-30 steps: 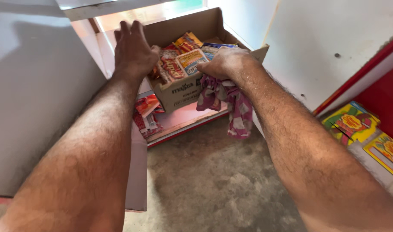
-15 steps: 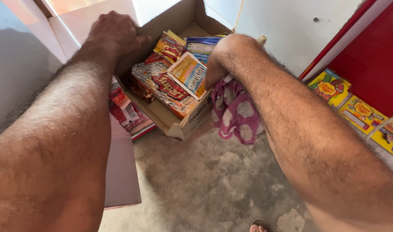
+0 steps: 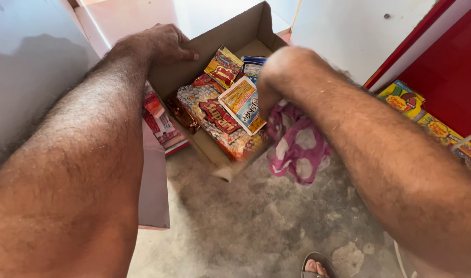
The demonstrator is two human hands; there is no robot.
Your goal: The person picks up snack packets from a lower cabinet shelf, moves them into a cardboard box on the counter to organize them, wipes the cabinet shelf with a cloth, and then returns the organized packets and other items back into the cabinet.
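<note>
Rough grey concrete, pitted and stained, makes the floor [image 3: 256, 226], with pale smooth panels rising on the far side.

Fingers of the left hand [image 3: 163, 44] are curled over the far left wall of an open cardboard box [image 3: 220, 36], thumb pointing in over the rim, so the hand grips the plain brown board. Fingers of the right hand [image 3: 276, 77] are bent down and closed around the box's near right edge together with a soft pink cloth [image 3: 300, 146] dotted with pale spots; the fingertips themselves are hidden behind the wrist. That cloth hangs crumpled below the hand, outside the box wall.

Between the two hands, inside the box, lie glossy crinkled snack packets. A small red and gold packet [image 3: 222, 67] sits just past the left thumb. A flat white and orange packet [image 3: 241, 103] with blue lettering lies right beside the right hand's knuckles, and a blue and white one [image 3: 253, 67] shows just beyond it. Under these spreads a large red and orange bag [image 3: 215, 121].

Outside the box, below the left wrist, red and white packets [image 3: 161, 121] lean against a white panel. Beyond the right forearm, flat yellow and green cartons [image 3: 400, 98] line a glossy red shelf [image 3: 452, 67]. Near the bottom edge, toes in a sandal [image 3: 315, 266] show.
</note>
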